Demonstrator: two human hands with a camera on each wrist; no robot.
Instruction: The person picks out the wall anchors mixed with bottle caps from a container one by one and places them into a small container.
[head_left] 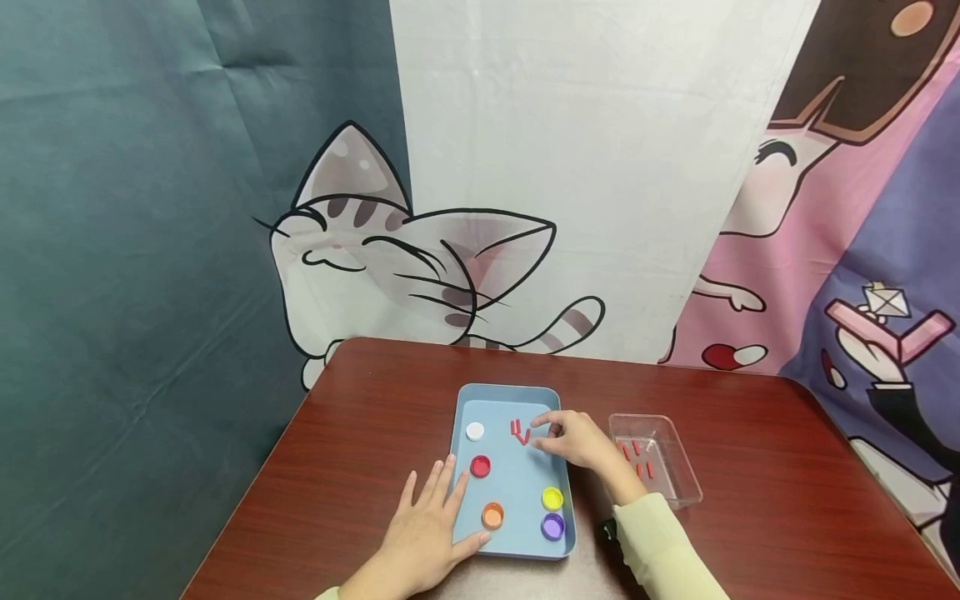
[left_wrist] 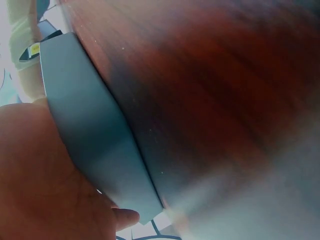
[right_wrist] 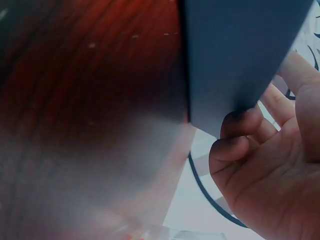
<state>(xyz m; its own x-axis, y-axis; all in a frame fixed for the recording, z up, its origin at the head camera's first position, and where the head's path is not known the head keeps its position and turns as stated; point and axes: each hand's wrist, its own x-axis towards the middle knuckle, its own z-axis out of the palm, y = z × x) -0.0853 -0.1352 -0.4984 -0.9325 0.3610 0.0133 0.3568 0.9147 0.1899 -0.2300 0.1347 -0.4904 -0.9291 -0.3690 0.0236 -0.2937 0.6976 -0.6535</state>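
Blue tray (head_left: 513, 492) against splayed left grip (head_left: 426, 535)

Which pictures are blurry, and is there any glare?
Head view: fairly sharp, pale sheen on the table just below the blue tray; left wrist view: table grain blurred, whitish haze at lower right; right wrist view: table dim and smeared, pale haze lower down.

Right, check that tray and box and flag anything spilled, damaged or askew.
Nothing looks spilled or damaged. The only oddity is the red sticks on the blue tray: they lie at differing angles rather than in a neat row, though grouped closely, so it may be deliberate. More sit inside the clear box.
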